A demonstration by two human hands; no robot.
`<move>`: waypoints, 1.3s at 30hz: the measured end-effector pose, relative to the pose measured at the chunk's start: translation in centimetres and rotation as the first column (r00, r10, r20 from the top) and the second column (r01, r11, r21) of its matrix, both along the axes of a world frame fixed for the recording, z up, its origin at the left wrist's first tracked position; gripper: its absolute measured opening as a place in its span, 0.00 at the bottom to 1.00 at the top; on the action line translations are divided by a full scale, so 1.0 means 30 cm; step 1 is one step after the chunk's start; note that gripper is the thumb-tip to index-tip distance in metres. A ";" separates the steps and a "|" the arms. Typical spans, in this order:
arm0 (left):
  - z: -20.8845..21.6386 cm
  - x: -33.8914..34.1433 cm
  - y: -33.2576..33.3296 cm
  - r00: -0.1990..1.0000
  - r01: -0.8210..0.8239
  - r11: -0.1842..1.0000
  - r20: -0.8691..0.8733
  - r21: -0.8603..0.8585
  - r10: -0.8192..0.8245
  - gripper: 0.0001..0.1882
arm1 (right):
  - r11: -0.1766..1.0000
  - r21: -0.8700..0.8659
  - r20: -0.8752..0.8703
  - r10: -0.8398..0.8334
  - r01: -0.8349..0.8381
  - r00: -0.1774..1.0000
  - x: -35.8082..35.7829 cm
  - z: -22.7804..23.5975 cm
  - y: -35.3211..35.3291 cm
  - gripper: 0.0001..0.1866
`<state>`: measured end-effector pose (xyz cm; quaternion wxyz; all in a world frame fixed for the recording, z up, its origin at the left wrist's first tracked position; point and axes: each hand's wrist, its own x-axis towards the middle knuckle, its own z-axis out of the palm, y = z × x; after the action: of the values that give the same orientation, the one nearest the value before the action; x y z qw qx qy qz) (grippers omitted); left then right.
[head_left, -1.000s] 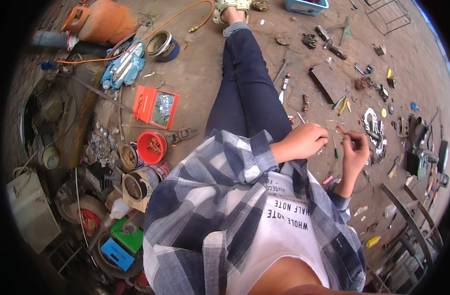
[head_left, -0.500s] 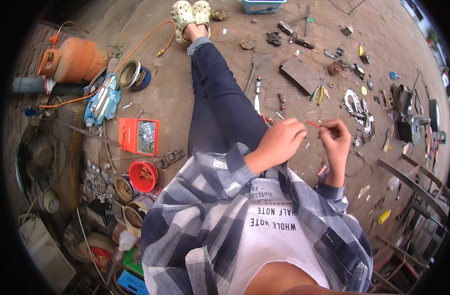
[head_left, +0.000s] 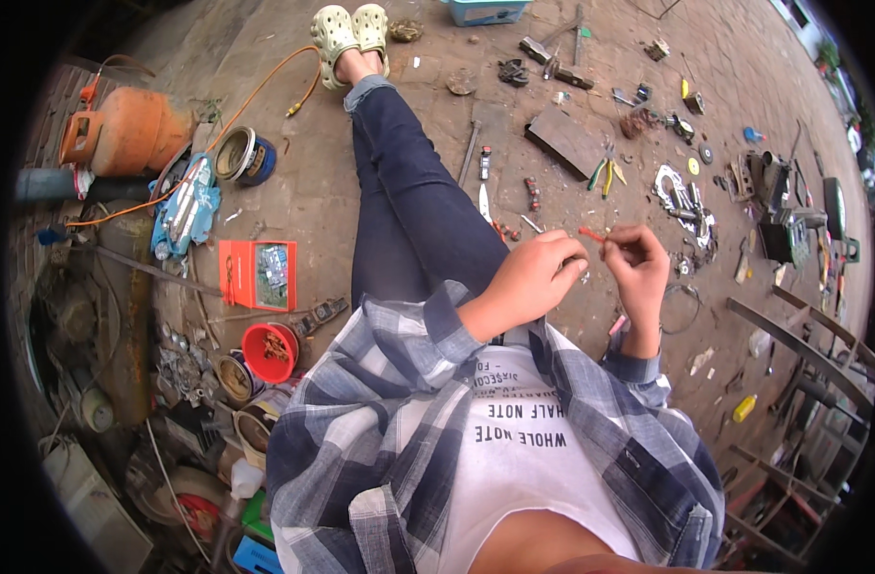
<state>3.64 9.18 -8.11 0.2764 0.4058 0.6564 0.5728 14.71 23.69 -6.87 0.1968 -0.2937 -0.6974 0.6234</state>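
My right hand (head_left: 638, 268) is raised over the ground, thumb and fingers pinched on a thin red strip (head_left: 591, 233), wire-like in shape. The strip's free end points toward my left hand (head_left: 533, 285). A small gap separates the two hands. The fingers of my left hand are curled and pressed together, and whatever they hold is hidden from this side. Beyond the hands lie a small red-and-black tool (head_left: 532, 194), a white blade-like piece (head_left: 484, 202) and pliers (head_left: 605, 175) with green and yellow handles.
On the left are a red case (head_left: 246, 277) with small boards, a red bowl (head_left: 268, 354) of copper-coloured bits and an orange gas cylinder (head_left: 136, 131). Ahead lie a dark metal plate (head_left: 564, 139) and a hammer (head_left: 559, 65). A metal frame (head_left: 810, 349) stands at right.
The view has shifted slightly, so the surroundings sit further left. My right hand has tilted a little, and more of the red strip shows. Both hands stay close together.
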 end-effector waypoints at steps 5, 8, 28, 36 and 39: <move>0.006 -0.009 -0.007 0.998 -0.018 0.998 -0.056 -0.066 0.014 0.07 | 0.896 -0.265 -0.010 0.367 -0.356 0.930 0.037 0.056 0.014 0.05; -0.041 0.005 0.008 0.935 0.107 0.994 0.336 0.034 -0.112 0.07 | 0.797 -0.487 -0.309 0.226 -0.358 0.924 0.045 0.017 0.032 0.06; 0.016 -0.015 -0.015 0.990 -0.036 0.998 -0.141 -0.057 0.027 0.05 | 0.997 0.058 0.048 0.044 -0.046 0.998 0.010 0.029 -0.026 0.06; -0.006 -0.025 -0.008 0.998 0.027 0.998 0.055 0.050 -0.030 0.07 | 0.845 -0.422 -0.063 0.335 -0.330 0.940 0.032 0.110 -0.026 0.07; -0.006 -0.062 -0.024 0.600 0.215 0.973 0.776 0.079 -0.196 0.10 | 0.744 -0.583 -0.355 0.126 -0.325 0.926 0.035 0.047 -0.015 0.09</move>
<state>1.77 8.46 -8.28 0.6011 0.1877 0.4274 0.6487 15.76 23.24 -5.46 0.1098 -0.1592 -0.4405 0.8767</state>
